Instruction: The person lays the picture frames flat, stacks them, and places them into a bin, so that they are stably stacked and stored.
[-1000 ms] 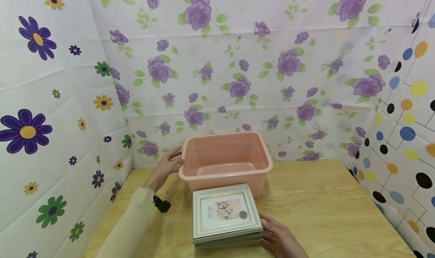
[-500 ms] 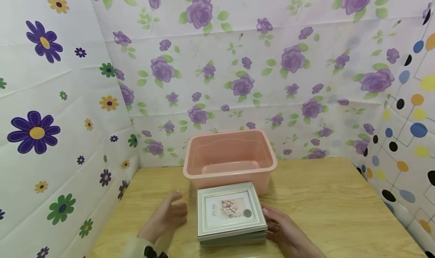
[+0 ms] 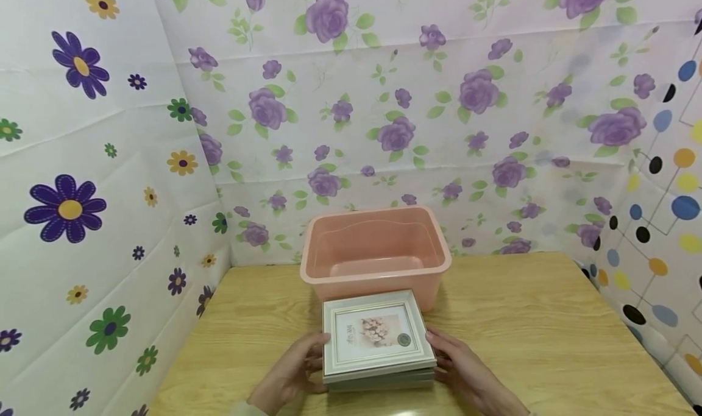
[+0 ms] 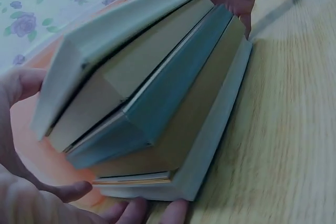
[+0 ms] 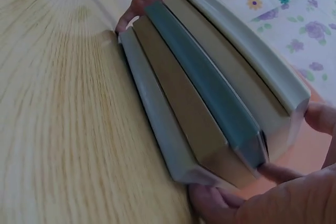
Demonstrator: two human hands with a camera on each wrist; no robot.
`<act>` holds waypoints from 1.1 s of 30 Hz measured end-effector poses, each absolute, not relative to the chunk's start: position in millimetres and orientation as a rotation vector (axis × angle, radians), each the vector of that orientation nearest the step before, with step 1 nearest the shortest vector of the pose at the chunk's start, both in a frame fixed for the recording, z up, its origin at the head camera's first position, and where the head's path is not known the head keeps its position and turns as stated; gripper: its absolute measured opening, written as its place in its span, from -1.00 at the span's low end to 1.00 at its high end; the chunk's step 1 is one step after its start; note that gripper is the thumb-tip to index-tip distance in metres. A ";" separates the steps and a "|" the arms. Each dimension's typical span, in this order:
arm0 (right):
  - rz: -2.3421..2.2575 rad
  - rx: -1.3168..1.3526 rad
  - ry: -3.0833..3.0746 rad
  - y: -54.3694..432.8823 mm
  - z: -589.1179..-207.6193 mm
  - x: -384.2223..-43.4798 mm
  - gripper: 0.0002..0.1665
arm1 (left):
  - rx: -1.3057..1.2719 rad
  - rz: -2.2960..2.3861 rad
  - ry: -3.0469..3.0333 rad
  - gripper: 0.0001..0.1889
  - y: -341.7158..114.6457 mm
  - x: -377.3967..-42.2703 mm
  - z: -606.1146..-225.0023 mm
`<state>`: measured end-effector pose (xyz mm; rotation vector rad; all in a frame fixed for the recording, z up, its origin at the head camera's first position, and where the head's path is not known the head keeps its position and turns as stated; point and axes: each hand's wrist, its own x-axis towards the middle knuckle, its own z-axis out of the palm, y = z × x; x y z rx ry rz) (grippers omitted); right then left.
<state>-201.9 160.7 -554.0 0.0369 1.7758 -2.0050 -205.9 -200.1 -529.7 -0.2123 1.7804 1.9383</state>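
A stack of several picture frames (image 3: 378, 362) lies on the wooden table, the top one white with a flower print behind its front. My left hand (image 3: 290, 370) grips its left side, with the thumb near the upper frame and the other fingers low at the bottom edge. On the opposite side, my right hand (image 3: 466, 370) holds the stack in a similar way. The left wrist view shows white, tan and blue-green frame edges (image 4: 152, 114), slightly offset from one another. Fingertips (image 5: 202, 195) of the right hand reach under the bottom frame.
Right behind the stack stands a pink plastic tub (image 3: 378, 279), with nothing visible inside. Flowered cloth (image 3: 351, 130) hangs along the back, and patterned cloths enclose the left and right sides. Wood-grain table (image 3: 521, 318) extends to both sides of the stack.
My left hand has left the tub's left rim and come down toward me to grip the frame stack's left side. The right hand has stayed at the stack's right side.
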 end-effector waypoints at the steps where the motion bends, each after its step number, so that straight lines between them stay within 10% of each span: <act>1: -1.999 0.048 1.793 160.1 -552.8 -201.4 0.08 | -0.221 1.952 1.768 -0.50 -198.1 -205.2 -530.0; 18: -1.934 -0.049 1.790 169.1 -544.5 -204.7 -0.01 | -0.215 1.961 1.663 -0.20 -189.5 -196.7 -530.4; 33: -1.940 -0.232 1.745 177.2 -548.0 -193.0 -0.08 | 0.341 1.913 1.643 -0.09 -206.1 -186.0 -531.2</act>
